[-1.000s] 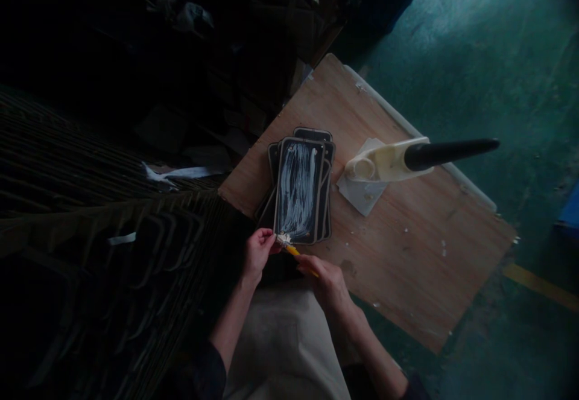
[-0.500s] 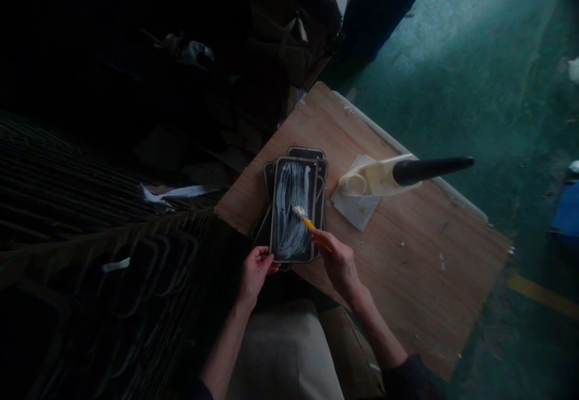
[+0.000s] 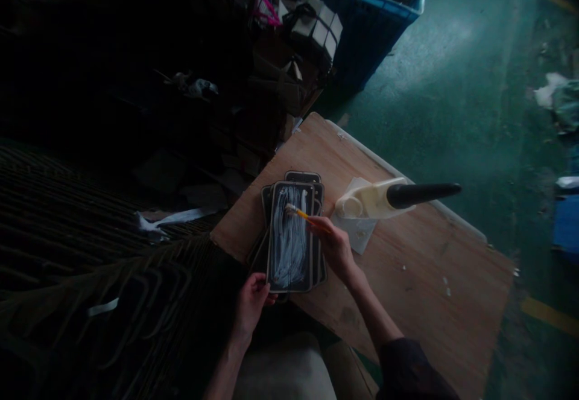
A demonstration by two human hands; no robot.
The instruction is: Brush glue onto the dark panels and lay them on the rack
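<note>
A dark rectangular panel (image 3: 294, 249) with rounded corners and a pale rim lies on a small stack of similar panels (image 3: 302, 177). White streaks of a paste or glue run along its face. My left hand (image 3: 253, 297) pinches the panel's lower left corner between thumb and fingers. In my right hand (image 3: 335, 243) is a brush with a yellow handle (image 3: 301, 213); its whitish bristles touch the upper part of the panel. Right of the stack, a cream plastic bottle (image 3: 373, 201) with a black part pointing right stands on a white sheet (image 3: 362, 234).
The stack rests on a wooden board (image 3: 429, 291). Racks of dark, rounded-edge pieces (image 3: 149, 291) stand at the left, with a white strip (image 3: 181, 216) on them. A blue crate (image 3: 357, 32) and tied bundles (image 3: 319, 26) are beyond the board. The floor (image 3: 452, 98) is green.
The brush has moved up and left across the panel with my right hand. The whole view has shifted, so the board sits lower and more of the blue crate shows. My left hand keeps its hold.
</note>
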